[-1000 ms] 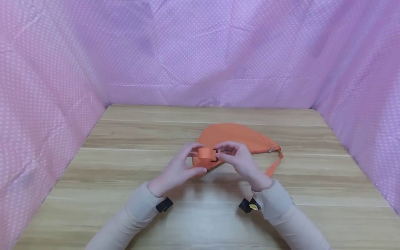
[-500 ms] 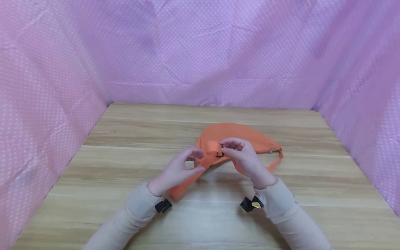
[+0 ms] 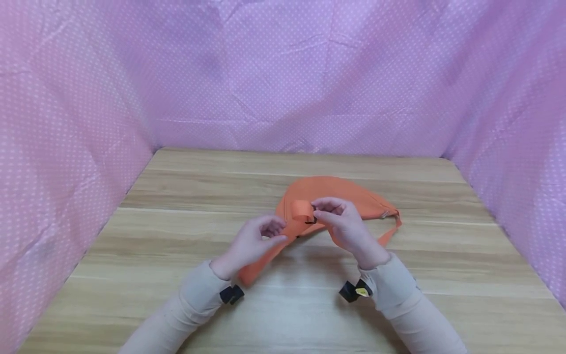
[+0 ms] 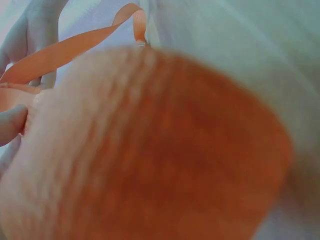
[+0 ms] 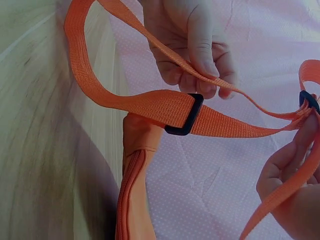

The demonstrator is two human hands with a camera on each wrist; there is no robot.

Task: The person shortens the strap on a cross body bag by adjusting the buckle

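Note:
An orange waist bag with a zip lies on the table. My right hand pinches a black strap slider, where the webbing bends into a small loop. My left hand is just left of the slider, thumb and fingers apart and loosely bent beside the strap. From there the strap runs down toward the left wrist. In the left wrist view, blurred orange webbing fills much of the picture. A second black buckle sits on the strap in the right wrist view.
The wood-grain table surrounds the bag. Pink dotted cloth rises behind and on both sides. Each wrist wears a small black device, such as the one on the left wrist.
My left fingers have left the strap loop and moved slightly down. A strap length now hangs toward the lower left. My right hand has shifted slightly right with the slider.

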